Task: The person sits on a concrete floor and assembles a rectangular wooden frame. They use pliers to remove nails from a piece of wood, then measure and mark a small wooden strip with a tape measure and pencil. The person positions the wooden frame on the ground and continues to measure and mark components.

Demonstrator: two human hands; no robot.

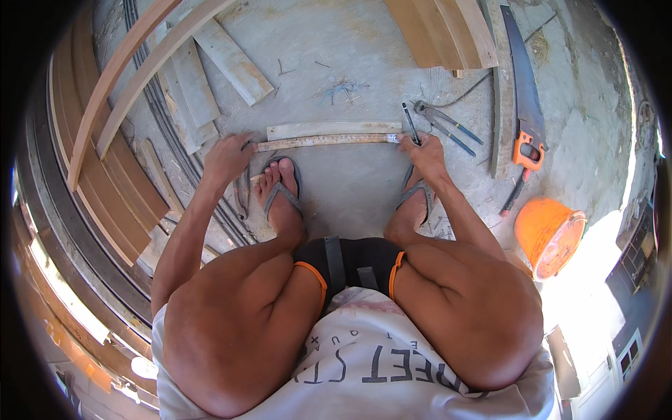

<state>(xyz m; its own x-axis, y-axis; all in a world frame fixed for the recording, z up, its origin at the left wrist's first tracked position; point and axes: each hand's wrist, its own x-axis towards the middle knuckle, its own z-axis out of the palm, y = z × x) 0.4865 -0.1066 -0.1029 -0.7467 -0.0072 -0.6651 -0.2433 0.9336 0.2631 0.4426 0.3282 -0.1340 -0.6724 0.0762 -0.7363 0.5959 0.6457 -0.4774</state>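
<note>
A worn measuring tape [325, 141] stretches between my two hands, along the near edge of a short pale wood strip [308, 129] on the concrete floor. My left hand [227, 157] pinches the tape's left end. At the other end, my right hand [425, 152] has its fingers closed round a dark pencil [409, 120], which points up and away, and they also press on the tape. Just right of the pencil lie pincers [446, 126] with blue-and-yellow handles. Another metal hand tool [241, 194] rests beside my left foot, its kind unclear.
A handsaw [528, 91] with an orange handle lies at right, near a red-and-black tool [514, 194] and an orange bucket [546, 236]. Boards [441, 31] lie at the far side. Planks [189, 84], curved-looking boards [91, 203] and long dark bars [157, 105] crowd the left.
</note>
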